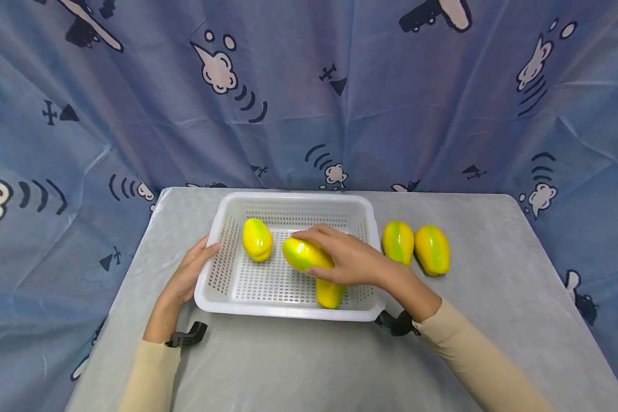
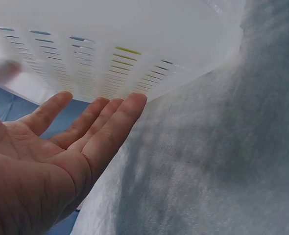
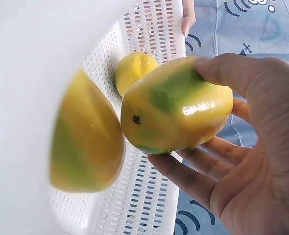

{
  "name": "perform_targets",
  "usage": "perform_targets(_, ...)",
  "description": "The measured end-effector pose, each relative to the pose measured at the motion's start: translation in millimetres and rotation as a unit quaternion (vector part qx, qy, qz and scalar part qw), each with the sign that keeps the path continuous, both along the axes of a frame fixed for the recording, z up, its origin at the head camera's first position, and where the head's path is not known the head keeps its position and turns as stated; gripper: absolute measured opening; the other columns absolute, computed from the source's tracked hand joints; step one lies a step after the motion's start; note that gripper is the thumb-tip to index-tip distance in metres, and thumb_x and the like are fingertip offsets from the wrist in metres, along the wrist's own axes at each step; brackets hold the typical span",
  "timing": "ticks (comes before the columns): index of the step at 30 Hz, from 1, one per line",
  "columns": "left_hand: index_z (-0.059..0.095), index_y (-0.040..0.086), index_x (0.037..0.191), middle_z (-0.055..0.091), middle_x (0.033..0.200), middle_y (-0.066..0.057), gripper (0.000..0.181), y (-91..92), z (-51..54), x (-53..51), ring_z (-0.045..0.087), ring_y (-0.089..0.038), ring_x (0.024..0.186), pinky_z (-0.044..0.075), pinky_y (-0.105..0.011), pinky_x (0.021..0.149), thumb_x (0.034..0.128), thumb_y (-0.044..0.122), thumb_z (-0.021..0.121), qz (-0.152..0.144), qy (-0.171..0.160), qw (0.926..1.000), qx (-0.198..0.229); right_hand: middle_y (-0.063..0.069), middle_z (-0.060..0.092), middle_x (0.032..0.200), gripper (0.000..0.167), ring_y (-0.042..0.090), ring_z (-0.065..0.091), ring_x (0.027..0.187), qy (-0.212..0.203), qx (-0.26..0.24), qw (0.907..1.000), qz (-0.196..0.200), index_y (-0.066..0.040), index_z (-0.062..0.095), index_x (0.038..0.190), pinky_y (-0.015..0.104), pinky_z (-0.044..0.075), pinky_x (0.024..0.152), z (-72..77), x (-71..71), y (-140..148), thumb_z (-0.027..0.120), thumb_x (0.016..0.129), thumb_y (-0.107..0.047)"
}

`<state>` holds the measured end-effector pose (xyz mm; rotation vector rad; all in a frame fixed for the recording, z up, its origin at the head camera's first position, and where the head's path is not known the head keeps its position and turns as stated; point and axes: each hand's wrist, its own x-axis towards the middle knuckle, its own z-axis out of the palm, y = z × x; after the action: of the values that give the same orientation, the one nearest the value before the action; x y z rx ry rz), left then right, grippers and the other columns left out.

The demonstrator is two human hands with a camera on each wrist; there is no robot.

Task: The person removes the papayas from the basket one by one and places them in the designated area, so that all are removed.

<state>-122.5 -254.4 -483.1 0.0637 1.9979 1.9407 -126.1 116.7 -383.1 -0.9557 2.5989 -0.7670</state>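
A yellow-green fruit (image 1: 302, 254) is held by my right hand (image 1: 352, 258) over the right half of the white basket (image 1: 273, 312). The right wrist view shows this fruit (image 3: 176, 110) between the thumb and fingers of the hand (image 3: 262, 161). Partly beneath it, another fruit (image 1: 329, 294) lies in the basket; a third fruit (image 1: 257, 240) is at the left inside. My left hand (image 1: 187, 274) grips the basket's left side, thumb over the rim. In the left wrist view, that hand (image 2: 61, 156) has its fingers nearly straight against the slotted basket wall (image 2: 120, 29).
Two more yellow-green fruits (image 1: 398, 242) (image 1: 432, 250) sit side by side on the grey table (image 1: 288, 366), just right of the basket. A blue patterned curtain (image 1: 288, 103) hangs behind the table and down its sides.
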Motion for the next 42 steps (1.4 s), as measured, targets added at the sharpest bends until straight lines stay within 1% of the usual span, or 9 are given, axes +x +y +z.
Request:
perform_targets(3,0.014,0.017,0.172,0.038,0.163,-0.033,0.067,-1.1,0.2,0.2,0.060,-0.038,0.132,0.063,-0.048,0.096,0.1146,0.039,0.041,-0.004,-0.001,1.0000,0.001,0.002,0.056,0.152,0.067,0.021,0.061,0.129,0.001,-0.004,1.0000,-0.002,-0.029,0.049,0.157,0.046,0.056,0.110,1.0,0.5,2.4,0.078,0.097,-0.035)
perform_targets(6,0.016,0.016,0.171,0.039,0.161,-0.034,0.067,-1.2,0.3,-0.8,0.063,-0.037,0.130,0.063,-0.047,0.095,0.1142,0.040,0.043,0.001,0.001,1.0000,0.002,0.003,0.055,0.153,0.068,0.022,0.060,0.130,-0.007,-0.021,0.9997,-0.011,-0.028,0.049,0.157,0.048,0.056,0.110,3.2,0.7,5.7,0.079,0.096,-0.033)
perform_targets(8,0.015,0.015,0.171,0.039,0.162,-0.034,0.068,-1.1,-0.4,-1.4,0.061,-0.039,0.132,0.063,-0.047,0.096,0.1142,0.040,0.042,0.000,0.002,1.0000,0.001,0.002,0.056,0.153,0.069,0.022,0.059,0.130,-0.023,-0.038,0.9988,-0.020,-0.028,0.048,0.157,0.050,0.056,0.109,5.0,1.1,8.2,0.080,0.096,-0.032)
perform_targets(11,0.015,0.015,0.171,0.038,0.163,-0.033,0.068,-0.7,-2.6,-1.5,0.056,-0.048,0.137,0.062,-0.050,0.098,0.1142,0.040,0.042,0.000,0.001,1.0000,-0.001,0.000,0.055,0.154,0.071,0.022,0.058,0.130,-0.046,-0.064,0.9964,-0.032,-0.029,0.047,0.158,0.051,0.058,0.105,6.9,2.0,11.6,0.080,0.095,-0.033)
perform_targets(13,0.013,0.015,0.172,0.036,0.164,-0.033,0.069,-0.8,-3.7,-1.3,0.052,-0.053,0.139,0.062,-0.052,0.099,0.1144,0.040,0.041,-0.003,0.001,1.0000,-0.003,0.000,0.054,0.155,0.072,0.022,0.058,0.130,-0.054,-0.075,0.9950,-0.037,-0.029,0.045,0.159,0.051,0.060,0.103,7.5,2.5,13.8,0.080,0.096,-0.034)
perform_targets(20,0.014,0.015,0.171,0.037,0.163,-0.033,0.069,1.3,-3.5,-1.8,0.051,-0.055,0.140,0.061,-0.054,0.099,0.1140,0.041,0.042,-0.001,-0.001,1.0000,-0.004,-0.002,0.049,0.161,0.077,0.022,0.056,0.132,-0.042,-0.101,0.9929,-0.046,-0.029,0.039,0.163,0.045,0.062,0.100,7.4,3.0,20.8,0.079,0.097,-0.033)
perform_targets(24,0.014,0.016,0.172,0.036,0.165,-0.032,0.069,0.9,-4.0,-0.7,0.049,-0.056,0.142,0.060,-0.055,0.100,0.1140,0.041,0.042,0.001,-0.002,1.0000,-0.002,-0.002,0.050,0.161,0.075,0.022,0.057,0.132,-0.037,-0.107,0.9923,-0.049,-0.031,0.041,0.161,0.045,0.062,0.099,8.2,3.6,23.9,0.079,0.097,-0.032)
perform_targets(32,0.016,0.017,0.171,0.037,0.164,-0.032,0.067,0.9,-4.0,0.1,0.053,-0.050,0.139,0.062,-0.051,0.097,0.1140,0.040,0.043,0.004,-0.009,0.9999,0.007,-0.002,0.048,0.163,0.075,0.025,0.057,0.136,-0.039,-0.123,0.9892,-0.070,-0.030,0.042,0.161,0.047,0.062,0.100,8.1,8.1,35.2,0.080,0.096,-0.034)
perform_targets(42,0.014,0.016,0.172,0.036,0.165,-0.033,0.068,0.0,-4.2,-0.3,0.050,-0.055,0.141,0.061,-0.053,0.099,0.1143,0.041,0.041,0.002,-0.003,1.0000,-0.001,0.000,0.049,0.162,0.078,0.027,0.060,0.133,-0.023,-0.136,0.9862,-0.091,-0.027,0.041,0.162,0.049,0.063,0.098,8.4,11.8,46.5,0.081,0.096,-0.036)
